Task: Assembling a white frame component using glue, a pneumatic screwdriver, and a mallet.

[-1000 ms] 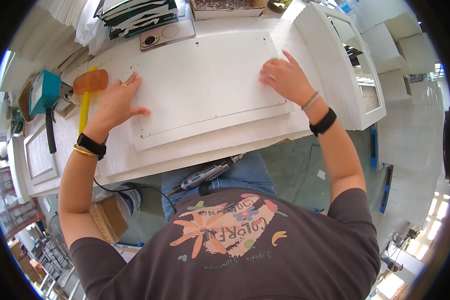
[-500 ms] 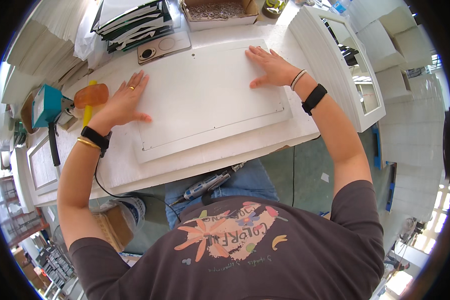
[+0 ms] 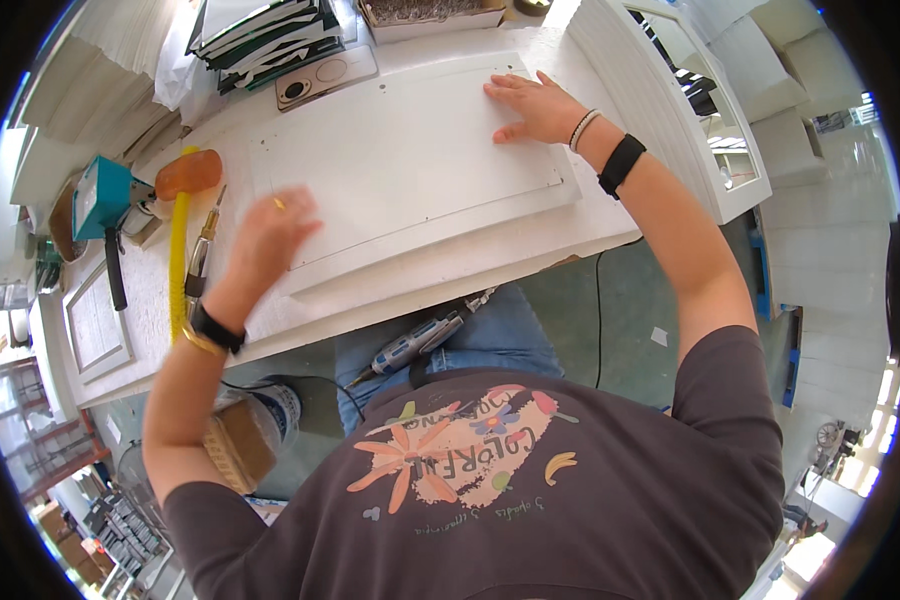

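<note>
A white rectangular panel [image 3: 400, 165] lies flat on the bench, bordered by a white frame [image 3: 450, 232] with small dark spots along the seam. My right hand [image 3: 538, 108] rests on the panel's far right part, fingers spread. Over the panel's near left corner is my left hand [image 3: 273, 235], blurred by motion; its fingers are smeared and I cannot make out whether they touch the panel. Left of it lie a slim screwdriver-like tool [image 3: 205, 243] and a mallet [image 3: 188, 175] with an orange head and yellow handle.
A teal device with a black handle [image 3: 100, 205] stands at left. Dark folders [image 3: 265, 45], a phone-like grey slab [image 3: 326, 78] and a box of small metal parts [image 3: 435, 22] line the back. White frames [image 3: 660, 130] stack at right. A corded rotary tool [image 3: 417, 342] lies across my lap.
My left hand has lifted from beside the panel's left edge and swung nearer me, over its near left corner. The screwdriver-like tool now shows. My right hand stays on the panel.
</note>
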`<state>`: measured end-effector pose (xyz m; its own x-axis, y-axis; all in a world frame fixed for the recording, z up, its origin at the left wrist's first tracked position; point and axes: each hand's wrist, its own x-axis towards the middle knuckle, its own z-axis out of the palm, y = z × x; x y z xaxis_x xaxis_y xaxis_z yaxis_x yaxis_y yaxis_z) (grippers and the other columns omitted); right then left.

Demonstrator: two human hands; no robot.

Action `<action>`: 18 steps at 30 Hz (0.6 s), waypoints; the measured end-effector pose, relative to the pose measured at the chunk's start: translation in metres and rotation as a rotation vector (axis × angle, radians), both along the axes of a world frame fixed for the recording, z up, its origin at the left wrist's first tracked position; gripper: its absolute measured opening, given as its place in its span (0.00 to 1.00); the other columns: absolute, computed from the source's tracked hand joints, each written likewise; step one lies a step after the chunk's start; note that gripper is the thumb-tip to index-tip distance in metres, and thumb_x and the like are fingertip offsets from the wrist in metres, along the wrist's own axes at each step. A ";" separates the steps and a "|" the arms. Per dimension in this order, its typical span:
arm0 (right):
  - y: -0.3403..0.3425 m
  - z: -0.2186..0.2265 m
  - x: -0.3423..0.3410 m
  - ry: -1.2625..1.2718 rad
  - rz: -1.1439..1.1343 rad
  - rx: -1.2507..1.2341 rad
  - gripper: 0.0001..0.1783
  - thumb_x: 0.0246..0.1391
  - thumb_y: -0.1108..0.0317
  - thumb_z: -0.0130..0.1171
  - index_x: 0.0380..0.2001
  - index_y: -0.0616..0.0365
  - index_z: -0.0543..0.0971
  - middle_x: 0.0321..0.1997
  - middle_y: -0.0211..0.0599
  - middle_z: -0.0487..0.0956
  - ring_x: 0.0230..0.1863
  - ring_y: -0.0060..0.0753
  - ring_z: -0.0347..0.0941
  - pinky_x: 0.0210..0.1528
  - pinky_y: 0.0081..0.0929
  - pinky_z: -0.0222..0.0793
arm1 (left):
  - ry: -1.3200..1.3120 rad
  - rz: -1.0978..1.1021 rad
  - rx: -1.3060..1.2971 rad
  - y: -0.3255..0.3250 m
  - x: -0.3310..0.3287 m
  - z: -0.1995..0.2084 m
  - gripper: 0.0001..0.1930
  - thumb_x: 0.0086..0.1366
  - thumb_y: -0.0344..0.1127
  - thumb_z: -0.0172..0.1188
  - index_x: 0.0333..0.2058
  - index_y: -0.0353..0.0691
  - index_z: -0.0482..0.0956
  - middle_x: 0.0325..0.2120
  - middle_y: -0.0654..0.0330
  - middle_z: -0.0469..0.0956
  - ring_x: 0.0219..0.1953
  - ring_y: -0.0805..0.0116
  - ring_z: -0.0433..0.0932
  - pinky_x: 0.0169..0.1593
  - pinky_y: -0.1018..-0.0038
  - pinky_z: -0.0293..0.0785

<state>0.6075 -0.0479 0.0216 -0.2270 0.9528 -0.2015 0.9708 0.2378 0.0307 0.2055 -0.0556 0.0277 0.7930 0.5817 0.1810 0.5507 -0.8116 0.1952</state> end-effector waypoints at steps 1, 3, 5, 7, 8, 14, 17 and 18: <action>-0.004 0.001 -0.002 0.002 -0.006 0.007 0.44 0.44 0.39 0.55 0.61 0.50 0.57 0.67 0.34 0.53 0.68 0.33 0.44 0.67 0.45 0.36 | -0.161 -0.031 -0.092 -0.030 0.006 -0.001 0.07 0.55 0.34 0.56 0.31 0.38 0.74 0.30 0.53 0.77 0.36 0.55 0.74 0.41 0.64 0.70; -0.016 0.003 -0.008 -0.038 -0.054 0.040 0.39 0.48 0.42 0.53 0.60 0.47 0.59 0.67 0.32 0.52 0.68 0.32 0.43 0.67 0.46 0.34 | -0.123 -0.087 -0.279 -0.091 0.016 0.004 0.06 0.56 0.36 0.56 0.29 0.41 0.75 0.22 0.57 0.75 0.30 0.56 0.74 0.34 0.66 0.71; -0.029 0.000 -0.002 0.050 0.005 0.301 0.32 0.50 0.44 0.52 0.55 0.49 0.65 0.62 0.36 0.59 0.64 0.34 0.51 0.64 0.44 0.43 | -0.070 -0.113 -0.493 -0.138 0.021 -0.011 0.09 0.56 0.38 0.57 0.30 0.39 0.73 0.25 0.55 0.74 0.32 0.57 0.73 0.36 0.67 0.70; -0.040 0.004 -0.008 0.158 0.077 0.550 0.27 0.52 0.46 0.51 0.50 0.51 0.71 0.57 0.40 0.67 0.60 0.35 0.60 0.61 0.42 0.52 | 0.039 -0.095 -0.376 -0.166 0.022 -0.027 0.14 0.55 0.38 0.59 0.35 0.35 0.72 0.31 0.53 0.73 0.37 0.56 0.72 0.41 0.67 0.69; -0.051 0.023 -0.017 0.385 -0.004 0.491 0.21 0.53 0.49 0.51 0.42 0.53 0.74 0.47 0.38 0.73 0.49 0.34 0.67 0.52 0.36 0.60 | 0.160 -0.084 -0.379 -0.173 0.020 -0.036 0.20 0.52 0.43 0.61 0.37 0.33 0.70 0.35 0.51 0.72 0.39 0.56 0.70 0.43 0.68 0.67; -0.135 0.060 -0.060 0.951 -0.284 0.296 0.23 0.53 0.60 0.52 0.09 0.62 0.71 0.09 0.35 0.70 0.15 0.20 0.67 0.20 0.20 0.61 | 0.210 -0.007 -0.280 -0.182 0.030 -0.077 0.21 0.48 0.46 0.62 0.32 0.35 0.70 0.33 0.51 0.71 0.38 0.56 0.70 0.41 0.67 0.68; -0.173 0.031 -0.061 1.054 -0.268 -0.067 0.17 0.51 0.63 0.54 0.15 0.62 0.73 0.15 0.32 0.73 0.20 0.18 0.69 0.25 0.19 0.64 | 0.103 -0.001 -0.301 -0.173 0.030 -0.084 0.20 0.47 0.46 0.64 0.31 0.35 0.72 0.31 0.51 0.72 0.36 0.54 0.71 0.40 0.65 0.68; -0.187 0.024 -0.058 1.011 -0.255 -0.240 0.13 0.51 0.65 0.55 0.18 0.62 0.74 0.19 0.31 0.75 0.23 0.17 0.69 0.28 0.18 0.66 | 0.063 -0.003 -0.414 -0.168 0.030 -0.080 0.19 0.46 0.45 0.64 0.29 0.35 0.73 0.28 0.51 0.72 0.35 0.54 0.72 0.39 0.65 0.68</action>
<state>0.5494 -0.2349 0.0456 -0.1938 0.9561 -0.2198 0.5414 -0.0826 -0.8367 0.2358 -0.2237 -0.0520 0.7971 0.5925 -0.1163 0.5694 -0.6735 0.4714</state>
